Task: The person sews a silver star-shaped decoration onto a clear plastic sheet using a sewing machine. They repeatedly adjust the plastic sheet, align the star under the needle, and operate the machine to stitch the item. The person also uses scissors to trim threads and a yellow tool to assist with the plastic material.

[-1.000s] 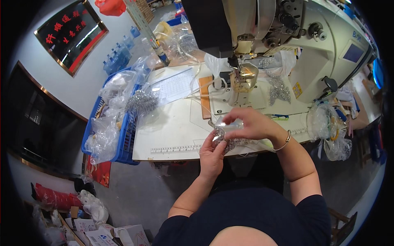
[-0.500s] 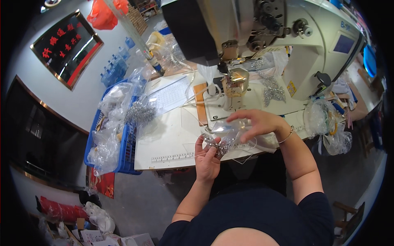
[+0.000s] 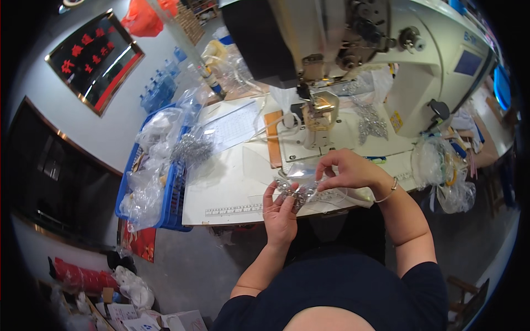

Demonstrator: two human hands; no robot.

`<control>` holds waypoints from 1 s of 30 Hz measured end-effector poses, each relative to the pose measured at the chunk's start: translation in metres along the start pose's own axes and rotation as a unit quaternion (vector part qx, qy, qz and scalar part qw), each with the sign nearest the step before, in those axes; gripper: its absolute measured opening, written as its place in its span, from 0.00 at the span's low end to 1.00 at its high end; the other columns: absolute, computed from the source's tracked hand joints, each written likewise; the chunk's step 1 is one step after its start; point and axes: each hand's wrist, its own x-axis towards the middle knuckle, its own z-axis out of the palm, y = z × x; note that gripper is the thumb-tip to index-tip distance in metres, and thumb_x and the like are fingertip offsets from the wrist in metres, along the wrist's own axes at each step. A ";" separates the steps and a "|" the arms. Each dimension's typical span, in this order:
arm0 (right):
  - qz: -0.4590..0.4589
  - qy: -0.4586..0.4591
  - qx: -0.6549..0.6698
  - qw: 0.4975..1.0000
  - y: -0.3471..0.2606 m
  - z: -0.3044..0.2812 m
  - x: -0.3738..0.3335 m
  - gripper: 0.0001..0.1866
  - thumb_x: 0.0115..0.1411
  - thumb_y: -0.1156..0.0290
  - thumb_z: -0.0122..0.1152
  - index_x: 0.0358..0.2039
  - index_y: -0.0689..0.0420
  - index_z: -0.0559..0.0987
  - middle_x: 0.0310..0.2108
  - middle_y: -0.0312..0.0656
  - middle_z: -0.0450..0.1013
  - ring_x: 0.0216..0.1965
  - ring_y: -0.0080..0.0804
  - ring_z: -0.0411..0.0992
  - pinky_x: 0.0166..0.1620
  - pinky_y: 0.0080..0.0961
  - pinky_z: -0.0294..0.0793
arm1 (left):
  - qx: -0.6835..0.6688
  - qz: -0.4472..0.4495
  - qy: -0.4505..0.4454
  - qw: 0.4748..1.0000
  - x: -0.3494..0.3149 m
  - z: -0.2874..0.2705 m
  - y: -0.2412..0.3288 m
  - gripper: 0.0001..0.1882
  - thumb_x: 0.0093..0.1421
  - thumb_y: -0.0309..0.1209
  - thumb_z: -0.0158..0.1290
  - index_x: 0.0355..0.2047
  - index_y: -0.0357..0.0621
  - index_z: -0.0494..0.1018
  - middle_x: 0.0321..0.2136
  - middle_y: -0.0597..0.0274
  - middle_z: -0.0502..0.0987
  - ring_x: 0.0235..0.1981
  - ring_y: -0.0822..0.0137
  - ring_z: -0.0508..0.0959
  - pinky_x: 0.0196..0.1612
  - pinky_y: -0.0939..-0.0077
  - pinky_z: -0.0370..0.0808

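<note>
Since the earlier frames both hands have dropped from over the machine bed to the near edge of the white table (image 3: 232, 187), and the glittering piece has come with them. At that edge the left hand (image 3: 280, 212) pinches a small silver, rhinestone-like trim piece (image 3: 295, 190) from below with thumb and fingertips, while the right hand (image 3: 345, 170) closes its fingers on the clear plastic film (image 3: 331, 190) wrapped round the same piece, so both are grasping, neither slack. Holding it between two hands just off the table likely lets the person turn and sort it close to the eye; that is a judgement. One industrial sewing machine (image 3: 386, 49) stands behind, its needle area well apart from the hands. One blue crate (image 3: 174, 193) sits at the table's left end, heaped with clear bags, too crumpled to count. Two more clusters of silver trim show: one beside the crate (image 3: 192, 148), one under the machine arm (image 3: 371, 121). One printed ruler strip (image 3: 232, 209) runs along the front edge, and one clear bag (image 3: 441, 171) hangs at the right.
</note>
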 end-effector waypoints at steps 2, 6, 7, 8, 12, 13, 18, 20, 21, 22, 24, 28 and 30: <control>0.008 0.002 0.003 1.000 0.002 0.000 0.000 0.13 0.42 0.64 0.71 0.26 0.56 0.79 0.16 0.33 0.66 0.21 0.22 0.64 0.28 0.21 0.65 | 0.002 -0.001 -0.010 1.000 0.001 0.000 -0.002 0.25 0.61 0.17 0.42 0.57 0.49 0.53 0.47 0.45 0.71 0.47 0.61 0.74 0.49 0.63 0.74; -0.023 0.026 -0.049 0.998 0.003 -0.001 -0.001 0.16 0.40 0.63 0.73 0.29 0.55 0.79 0.22 0.35 0.69 0.27 0.27 0.67 0.35 0.23 0.67 | -0.001 0.001 -0.020 1.000 0.001 0.002 -0.002 0.25 0.61 0.16 0.41 0.57 0.44 0.52 0.47 0.45 0.71 0.47 0.57 0.74 0.51 0.64 0.73; -0.051 0.043 -0.075 0.995 0.004 0.001 -0.001 0.18 0.40 0.62 0.74 0.30 0.55 0.79 0.24 0.36 0.69 0.29 0.28 0.68 0.36 0.24 0.67 | 0.004 0.002 -0.016 1.000 0.001 0.002 -0.002 0.24 0.61 0.17 0.42 0.57 0.44 0.52 0.47 0.44 0.71 0.47 0.57 0.74 0.51 0.64 0.73; -0.077 0.098 -0.152 0.980 0.000 0.004 -0.002 0.24 0.38 0.60 0.74 0.37 0.53 0.78 0.33 0.38 0.70 0.38 0.35 0.67 0.44 0.28 0.65 | 0.008 0.003 -0.012 1.000 0.002 0.002 -0.001 0.24 0.61 0.17 0.42 0.57 0.44 0.52 0.47 0.44 0.71 0.47 0.57 0.74 0.51 0.64 0.73; -0.161 0.148 -0.145 0.965 -0.032 0.019 0.003 0.26 0.41 0.58 0.71 0.43 0.49 0.77 0.40 0.39 0.68 0.47 0.40 0.63 0.52 0.37 0.56 | 0.020 0.003 -0.016 1.000 0.006 0.005 0.001 0.24 0.61 0.17 0.43 0.57 0.41 0.52 0.46 0.44 0.71 0.47 0.57 0.74 0.50 0.66 0.73; -0.164 0.144 -0.152 0.964 -0.033 0.023 0.005 0.26 0.41 0.58 0.71 0.43 0.49 0.77 0.40 0.39 0.68 0.47 0.39 0.63 0.52 0.37 0.56 | 0.037 0.006 -0.020 0.999 0.006 0.005 0.001 0.24 0.61 0.17 0.43 0.57 0.41 0.52 0.46 0.44 0.71 0.46 0.57 0.74 0.50 0.66 0.73; -0.142 0.139 -0.107 0.974 -0.038 0.029 0.017 0.21 0.42 0.67 0.71 0.38 0.55 0.76 0.38 0.40 0.70 0.42 0.39 0.68 0.48 0.31 0.65 | 0.118 0.029 -0.055 0.991 0.008 0.006 0.003 0.26 0.60 0.17 0.45 0.58 0.37 0.51 0.45 0.47 0.72 0.45 0.63 0.75 0.49 0.72 0.73; -0.170 0.165 -0.127 0.963 -0.034 0.031 0.021 0.17 0.44 0.70 0.69 0.35 0.57 0.75 0.35 0.40 0.72 0.37 0.37 0.71 0.43 0.27 0.69 | 0.131 0.025 -0.067 0.989 0.008 0.005 0.004 0.27 0.60 0.17 0.45 0.58 0.36 0.51 0.45 0.48 0.72 0.45 0.66 0.74 0.49 0.74 0.73; -0.141 0.141 -0.081 0.977 -0.034 0.031 0.021 0.16 0.44 0.71 0.69 0.34 0.58 0.75 0.33 0.39 0.72 0.36 0.35 0.71 0.43 0.26 0.69 | 0.131 0.022 -0.070 0.989 0.007 0.004 0.003 0.27 0.60 0.17 0.45 0.59 0.36 0.51 0.45 0.48 0.72 0.44 0.67 0.74 0.48 0.75 0.73; -0.112 0.116 -0.036 0.986 -0.033 0.032 0.022 0.15 0.45 0.72 0.68 0.34 0.58 0.74 0.32 0.38 0.72 0.35 0.32 0.72 0.42 0.25 0.70 | 0.131 0.019 -0.073 0.989 0.007 0.004 0.004 0.27 0.60 0.17 0.45 0.59 0.36 0.50 0.44 0.49 0.72 0.44 0.68 0.74 0.48 0.76 0.72; -0.055 0.075 0.077 0.993 -0.032 0.033 0.022 0.14 0.46 0.73 0.67 0.33 0.59 0.74 0.30 0.36 0.72 0.34 0.27 0.71 0.40 0.22 0.70 | 0.139 0.002 -0.077 0.987 0.005 0.008 0.008 0.27 0.60 0.17 0.45 0.58 0.35 0.50 0.44 0.49 0.72 0.44 0.68 0.74 0.48 0.76 0.72; 0.004 0.061 0.192 0.979 -0.029 0.037 0.022 0.12 0.48 0.76 0.66 0.31 0.59 0.72 0.28 0.33 0.71 0.32 0.19 0.69 0.38 0.18 0.70 | 0.153 -0.014 -0.086 0.984 0.008 0.007 0.009 0.25 0.60 0.17 0.44 0.57 0.33 0.52 0.44 0.49 0.72 0.44 0.69 0.74 0.48 0.76 0.73; 0.005 0.076 0.183 0.980 -0.027 0.038 0.021 0.12 0.48 0.76 0.66 0.31 0.59 0.72 0.28 0.32 0.70 0.32 0.18 0.69 0.38 0.17 0.69 | 0.142 -0.019 -0.082 0.986 0.007 0.009 0.009 0.23 0.60 0.17 0.44 0.55 0.32 0.53 0.44 0.50 0.72 0.44 0.69 0.74 0.48 0.76 0.73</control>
